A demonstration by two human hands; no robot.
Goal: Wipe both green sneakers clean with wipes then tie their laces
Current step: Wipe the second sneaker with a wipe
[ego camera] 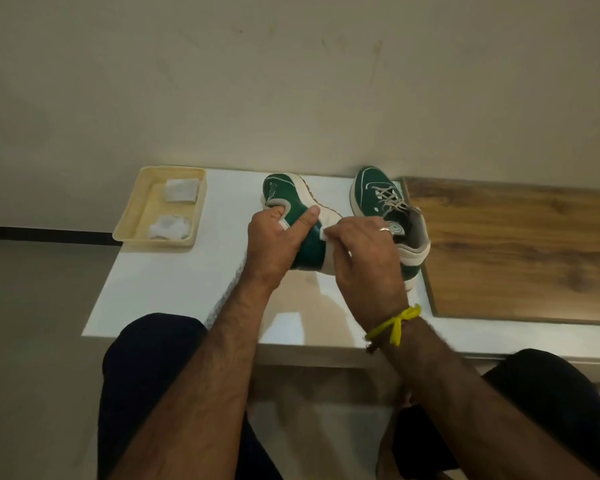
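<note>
Left hand [274, 242] grips a tipped sneaker [293, 209] mid-desk [160, 282]; right hand [368, 258] pinches a wipe [329, 251] against its sole. Tray [129, 216] overhangs the left edge.

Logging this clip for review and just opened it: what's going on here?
A seated person is cleaning a green sneaker turned on its side on a white table. The left hand grips it at the collar, while the right hand presses a white wipe against its sole edge. The second sneaker stands upright beside it, its laces loose. Two more wipes lie in a yellow tray to the left.
</note>
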